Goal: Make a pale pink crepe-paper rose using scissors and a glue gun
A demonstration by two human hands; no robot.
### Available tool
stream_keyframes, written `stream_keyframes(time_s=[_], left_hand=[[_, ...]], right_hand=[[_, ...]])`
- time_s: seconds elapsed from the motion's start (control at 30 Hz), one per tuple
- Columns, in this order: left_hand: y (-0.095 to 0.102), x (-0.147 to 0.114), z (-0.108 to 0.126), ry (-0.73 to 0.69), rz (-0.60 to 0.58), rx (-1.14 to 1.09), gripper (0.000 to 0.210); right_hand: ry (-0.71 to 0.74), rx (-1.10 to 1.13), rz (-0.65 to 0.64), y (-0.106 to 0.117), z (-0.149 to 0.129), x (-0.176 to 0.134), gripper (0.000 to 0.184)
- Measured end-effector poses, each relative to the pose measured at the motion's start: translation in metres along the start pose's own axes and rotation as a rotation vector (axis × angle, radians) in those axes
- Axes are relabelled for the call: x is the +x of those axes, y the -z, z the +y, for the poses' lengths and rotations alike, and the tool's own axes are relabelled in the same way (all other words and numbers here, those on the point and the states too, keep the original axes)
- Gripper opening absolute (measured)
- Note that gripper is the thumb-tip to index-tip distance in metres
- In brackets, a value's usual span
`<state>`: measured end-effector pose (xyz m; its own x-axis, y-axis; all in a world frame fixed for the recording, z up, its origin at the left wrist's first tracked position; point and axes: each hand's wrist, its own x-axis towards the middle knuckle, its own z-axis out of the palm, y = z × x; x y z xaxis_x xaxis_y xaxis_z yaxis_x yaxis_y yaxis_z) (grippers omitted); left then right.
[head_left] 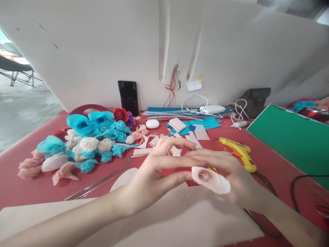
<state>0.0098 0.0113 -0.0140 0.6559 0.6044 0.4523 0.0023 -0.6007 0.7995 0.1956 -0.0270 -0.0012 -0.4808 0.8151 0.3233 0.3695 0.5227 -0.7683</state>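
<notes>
A pale pink paper flower with a rolled centre and broad outer petals is between my two hands. The thumb and fingertips of my left hand pinch its left edge. Behind and under the flower is my right hand, its fingers bent around the base and pointing left; the stem side is hidden. A small red and yellow bit shows between the right fingers, too covered to name. Below the hands lies a large pale pink sheet of paper. Cut paper scraps lie just beyond them.
Finished blue, white and pink paper flowers are heaped at left, near thin metal wires. A yellow glue gun with a cord lies right of my hands, beside a green board. A phone leans against the wall.
</notes>
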Motion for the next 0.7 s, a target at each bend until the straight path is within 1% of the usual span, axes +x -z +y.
stream_keyframes(time_s=[0.1, 0.17, 0.23, 0.27, 0.33, 0.4, 0.5, 0.57, 0.7], left_hand=[[0.001, -0.001, 0.002, -0.041, -0.039, 0.045, 0.031], [0.001, -0.002, 0.003, -0.049, -0.037, 0.074, 0.038], [0.000, -0.002, 0.003, -0.050, -0.028, 0.102, 0.043], [-0.001, -0.003, 0.003, -0.051, -0.027, 0.115, 0.042], [-0.002, -0.003, 0.003, -0.062, -0.029, 0.141, 0.038], [-0.003, -0.003, 0.003, -0.084, -0.025, 0.154, 0.033], [-0.002, -0.002, 0.004, -0.121, -0.015, 0.139, 0.027], [-0.002, -0.001, 0.003, -0.134, -0.013, 0.122, 0.026], [0.000, -0.002, 0.001, -0.132, -0.020, 0.151, 0.028]], right_hand=[[0.008, 0.002, 0.037, -0.003, 0.001, 0.000, 0.015], [0.027, -0.035, 0.074, -0.005, 0.001, 0.000, 0.015], [0.080, -0.068, 0.123, -0.008, 0.001, -0.001, 0.017], [0.110, -0.079, 0.148, -0.009, 0.000, -0.001, 0.016], [0.127, -0.094, 0.183, -0.012, -0.002, -0.002, 0.013], [0.112, -0.087, 0.203, -0.014, -0.003, -0.003, 0.009], [0.056, -0.035, 0.197, -0.016, -0.003, -0.003, 0.010], [0.028, -0.022, 0.193, -0.016, -0.003, -0.003, 0.010], [0.034, -0.097, 0.232, -0.017, -0.003, -0.002, 0.012]])
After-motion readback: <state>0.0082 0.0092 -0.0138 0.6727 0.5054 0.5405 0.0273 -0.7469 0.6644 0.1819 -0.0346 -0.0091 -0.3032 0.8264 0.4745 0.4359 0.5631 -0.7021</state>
